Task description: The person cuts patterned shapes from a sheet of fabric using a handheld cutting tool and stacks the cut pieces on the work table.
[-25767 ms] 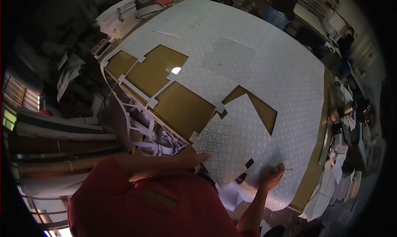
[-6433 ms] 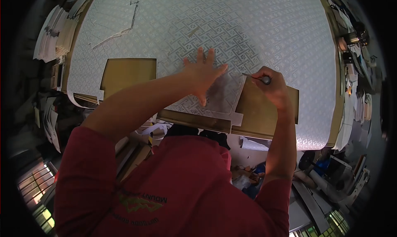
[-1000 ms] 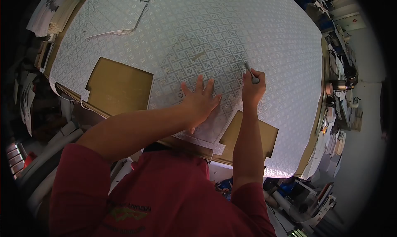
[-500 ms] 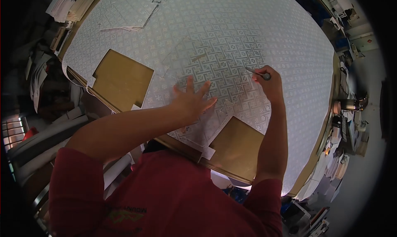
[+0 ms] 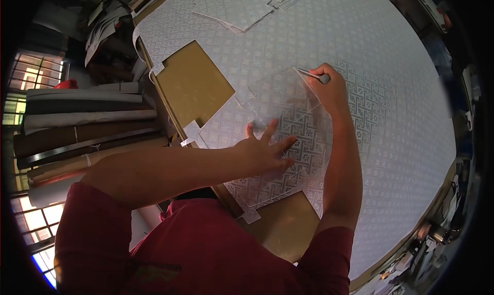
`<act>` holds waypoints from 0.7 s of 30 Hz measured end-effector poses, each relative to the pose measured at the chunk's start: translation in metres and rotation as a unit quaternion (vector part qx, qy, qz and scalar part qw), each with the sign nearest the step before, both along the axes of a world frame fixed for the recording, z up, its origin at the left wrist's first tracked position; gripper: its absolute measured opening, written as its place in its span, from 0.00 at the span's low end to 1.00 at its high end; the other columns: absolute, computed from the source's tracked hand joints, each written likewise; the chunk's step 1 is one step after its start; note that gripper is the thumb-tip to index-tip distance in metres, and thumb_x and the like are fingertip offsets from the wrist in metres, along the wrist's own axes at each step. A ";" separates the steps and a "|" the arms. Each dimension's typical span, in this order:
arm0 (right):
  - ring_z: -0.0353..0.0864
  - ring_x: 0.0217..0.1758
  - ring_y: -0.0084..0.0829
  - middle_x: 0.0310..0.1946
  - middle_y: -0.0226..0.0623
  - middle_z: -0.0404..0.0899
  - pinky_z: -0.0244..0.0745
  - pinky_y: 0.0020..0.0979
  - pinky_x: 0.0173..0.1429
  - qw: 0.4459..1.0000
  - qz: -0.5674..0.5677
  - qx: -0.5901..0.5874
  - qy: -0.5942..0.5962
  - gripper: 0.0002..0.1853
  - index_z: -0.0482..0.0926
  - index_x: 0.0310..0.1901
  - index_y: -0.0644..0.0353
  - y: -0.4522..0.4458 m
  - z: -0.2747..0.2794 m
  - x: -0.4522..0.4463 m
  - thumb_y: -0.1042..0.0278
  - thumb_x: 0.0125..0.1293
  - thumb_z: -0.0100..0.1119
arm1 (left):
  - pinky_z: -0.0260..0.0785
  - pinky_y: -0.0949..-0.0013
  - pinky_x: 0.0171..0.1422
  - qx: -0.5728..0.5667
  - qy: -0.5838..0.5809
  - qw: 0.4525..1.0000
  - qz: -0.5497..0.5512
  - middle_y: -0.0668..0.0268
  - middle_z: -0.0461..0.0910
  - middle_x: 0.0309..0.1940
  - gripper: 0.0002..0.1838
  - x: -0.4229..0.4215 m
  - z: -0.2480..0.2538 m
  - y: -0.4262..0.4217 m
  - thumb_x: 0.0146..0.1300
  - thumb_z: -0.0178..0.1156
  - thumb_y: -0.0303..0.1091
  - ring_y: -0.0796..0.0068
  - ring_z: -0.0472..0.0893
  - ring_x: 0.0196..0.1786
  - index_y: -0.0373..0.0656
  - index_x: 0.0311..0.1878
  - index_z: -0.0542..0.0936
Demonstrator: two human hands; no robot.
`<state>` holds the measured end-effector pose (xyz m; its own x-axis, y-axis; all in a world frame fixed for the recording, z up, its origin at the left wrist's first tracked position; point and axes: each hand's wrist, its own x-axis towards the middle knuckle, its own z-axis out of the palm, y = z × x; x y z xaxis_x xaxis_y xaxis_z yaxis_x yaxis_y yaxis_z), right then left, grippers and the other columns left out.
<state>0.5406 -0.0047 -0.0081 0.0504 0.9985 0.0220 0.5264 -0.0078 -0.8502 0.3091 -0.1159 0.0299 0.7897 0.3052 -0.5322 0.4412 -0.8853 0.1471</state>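
Note:
My left hand (image 5: 266, 152) lies with fingers spread on a clear template (image 5: 272, 84), whose thin edges show over the pale patterned sheet (image 5: 411, 176). Between finger and thumb, my right hand (image 5: 330, 86) grips a slim silver pen-like tool (image 5: 311, 74). Its tip touches the sheet at the template's far corner. Whether it is a pen or a blade, I cannot tell. Square openings in the sheet bare brown board (image 5: 198, 84) to the left and another brown patch (image 5: 290, 225) by my right arm.
Cut pieces of patterned sheet (image 5: 242, 19) lie at the far side. Rolls of material (image 5: 92, 107) are stacked to the left, near barred windows (image 5: 36, 73). A metal flask (image 5: 437, 233) stands beyond the table's right edge.
My right hand has moved the tool up along the template to its far corner. My left hand stays spread flat. The view has turned, bringing the rolls and windows in on the left.

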 end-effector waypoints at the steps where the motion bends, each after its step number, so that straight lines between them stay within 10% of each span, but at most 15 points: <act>1: 0.86 0.42 0.33 0.39 0.39 0.89 0.79 0.34 0.51 1.000 0.005 0.020 0.008 0.08 0.85 0.45 0.61 0.007 -0.006 -0.006 0.69 0.67 0.71 | 0.64 0.09 0.66 -0.009 0.001 1.000 -0.001 0.57 0.40 0.89 0.30 -0.001 0.000 0.000 0.81 0.46 0.36 0.15 0.48 0.82 0.76 0.82 0.60; 14: 0.88 0.45 0.31 0.41 0.37 0.90 0.79 0.34 0.52 0.995 0.035 0.092 0.034 0.08 0.86 0.45 0.62 0.022 -0.031 -0.005 0.71 0.66 0.73 | 0.50 0.05 0.71 -0.042 -0.049 0.996 0.064 0.62 0.44 0.89 0.26 -0.005 0.001 -0.003 0.79 0.51 0.46 0.26 0.39 0.86 0.78 0.78 0.67; 16: 0.87 0.40 0.26 0.39 0.35 0.90 0.80 0.31 0.47 0.994 0.073 0.037 0.072 0.07 0.86 0.43 0.62 0.036 -0.029 0.004 0.73 0.65 0.73 | 0.60 0.10 0.71 -0.027 -0.022 0.999 0.039 0.61 0.41 0.89 0.34 -0.005 0.005 -0.003 0.77 0.53 0.32 0.23 0.42 0.85 0.78 0.81 0.62; 21: 0.84 0.34 0.20 0.37 0.33 0.89 0.79 0.26 0.41 0.979 0.182 -0.062 0.070 0.08 0.87 0.41 0.64 0.074 0.005 0.020 0.74 0.62 0.74 | 0.57 0.08 0.72 -0.050 -0.019 0.997 0.050 0.63 0.38 0.89 0.35 -0.005 0.005 -0.001 0.77 0.53 0.33 0.25 0.40 0.86 0.79 0.81 0.61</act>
